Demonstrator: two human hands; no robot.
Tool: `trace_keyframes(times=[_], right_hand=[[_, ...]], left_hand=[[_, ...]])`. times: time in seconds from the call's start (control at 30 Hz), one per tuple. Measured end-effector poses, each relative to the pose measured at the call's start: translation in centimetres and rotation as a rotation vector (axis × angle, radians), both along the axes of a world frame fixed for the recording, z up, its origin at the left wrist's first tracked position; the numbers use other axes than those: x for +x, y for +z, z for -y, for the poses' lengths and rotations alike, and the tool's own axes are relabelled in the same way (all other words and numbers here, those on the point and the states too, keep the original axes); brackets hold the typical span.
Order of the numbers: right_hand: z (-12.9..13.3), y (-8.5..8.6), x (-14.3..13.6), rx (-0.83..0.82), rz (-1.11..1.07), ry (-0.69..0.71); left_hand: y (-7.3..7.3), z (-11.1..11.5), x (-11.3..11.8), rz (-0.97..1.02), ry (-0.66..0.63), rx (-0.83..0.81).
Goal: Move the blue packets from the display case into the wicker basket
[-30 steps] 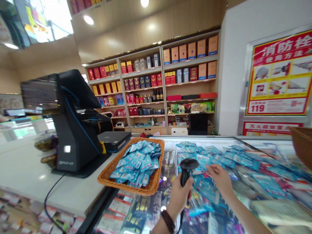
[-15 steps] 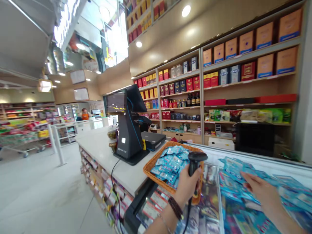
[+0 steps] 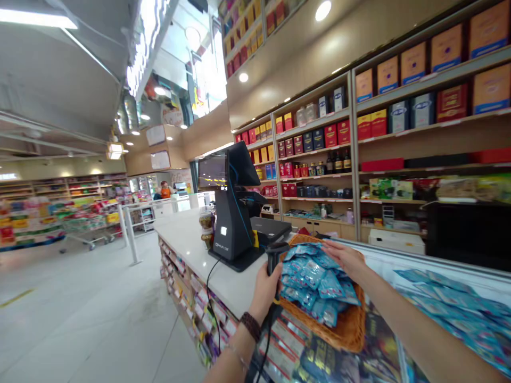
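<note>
My left hand (image 3: 264, 291) is wrapped round the handle of a black barcode scanner (image 3: 275, 249), held upright beside the basket's left side. Its cable hangs down past my wrist. An orange-brown wicker basket (image 3: 345, 339) stands on the counter, heaped with small blue packets (image 3: 315, 279). Over the back right of that heap lies my right hand (image 3: 346, 259), fingers stretched out and touching the packets; its palm side is hidden. Farther right, a spread pile of blue packets (image 3: 459, 306) rests on the glass counter.
A black checkout terminal (image 3: 239, 213) stands on the white counter (image 3: 181, 229), with a flat black device (image 3: 271, 229) beside it. Clear jars (image 3: 206, 226) are left of the terminal. Shelves of boxed goods (image 3: 331, 135) line the back wall. Another person (image 3: 165, 190) is far off.
My right hand has moved left from the pile on the glass to the basket. The scanner in my left hand has shifted to the basket's left side. The view has turned right-to-left.
</note>
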State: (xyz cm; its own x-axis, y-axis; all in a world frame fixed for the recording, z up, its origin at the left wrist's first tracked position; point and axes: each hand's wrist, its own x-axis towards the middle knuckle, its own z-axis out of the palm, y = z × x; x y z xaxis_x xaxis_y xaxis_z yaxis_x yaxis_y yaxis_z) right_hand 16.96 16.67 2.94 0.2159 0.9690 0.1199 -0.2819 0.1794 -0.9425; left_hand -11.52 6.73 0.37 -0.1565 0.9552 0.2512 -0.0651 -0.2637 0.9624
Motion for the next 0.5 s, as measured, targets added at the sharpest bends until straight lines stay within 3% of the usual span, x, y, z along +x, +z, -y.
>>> trace_keyframes(times=[0.13, 0.27, 0.4, 0.5], right_hand=[[1.4, -1.6, 2.5, 0.004, -0.069, 0.009], [5.0, -4.3, 8.6, 0.014, -0.009, -0.069], [10.7, -7.4, 15.9, -0.009, 0.205, -0.194], [16.8, -10.2, 20.8, 0.027, 0.456, -0.211]], left_hand=[[-0.5, 0.3, 0.4, -0.023, -0.01, 0.009], [-0.3, 1.0, 2.8, -0.028, -0.104, 0.048], [0.0, 2.0, 6.9, 0.0, -0.243, 0.076], [0.0, 2.9, 10.6, 0.009, -0.351, 0.068]])
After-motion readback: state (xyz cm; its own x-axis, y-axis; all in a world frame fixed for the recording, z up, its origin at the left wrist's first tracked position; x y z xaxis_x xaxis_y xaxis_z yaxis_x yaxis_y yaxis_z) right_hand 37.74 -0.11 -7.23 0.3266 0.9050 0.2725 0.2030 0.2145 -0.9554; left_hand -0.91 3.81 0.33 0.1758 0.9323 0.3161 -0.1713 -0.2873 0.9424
